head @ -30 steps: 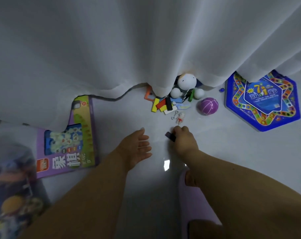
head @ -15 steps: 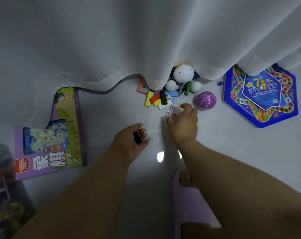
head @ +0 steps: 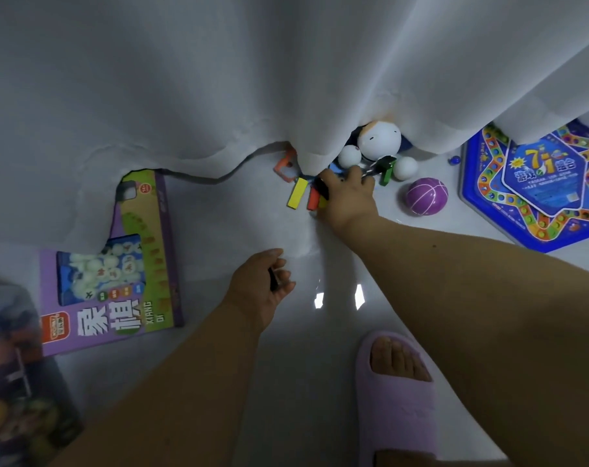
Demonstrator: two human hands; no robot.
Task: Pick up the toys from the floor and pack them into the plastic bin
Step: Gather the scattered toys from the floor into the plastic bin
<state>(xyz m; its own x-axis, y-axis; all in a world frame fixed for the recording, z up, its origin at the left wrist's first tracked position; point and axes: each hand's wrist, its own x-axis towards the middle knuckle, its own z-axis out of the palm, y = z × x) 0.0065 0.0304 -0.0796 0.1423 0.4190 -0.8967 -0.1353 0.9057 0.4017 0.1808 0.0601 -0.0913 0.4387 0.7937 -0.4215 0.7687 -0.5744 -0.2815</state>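
Observation:
My right hand reaches into a small toy pile at the curtain's hem, its fingers lying over the blocks, so I cannot see whether it grips any. A yellow block and a red block lie just left of it, with a black piece by the thumb. A white round-headed doll, a green block and a purple ball lie beyond and to the right. My left hand hovers lower, curled on a small black block.
A white curtain drapes over the back of the pile. A blue hexagonal game box lies right, a purple chess box left. A blurred translucent container of coloured toys is bottom left. My foot in a purple slipper stands below.
The black block went from my right hand to my left. My right hand moved forward, past the small white figure, onto the block pile. The figure is out of sight now.

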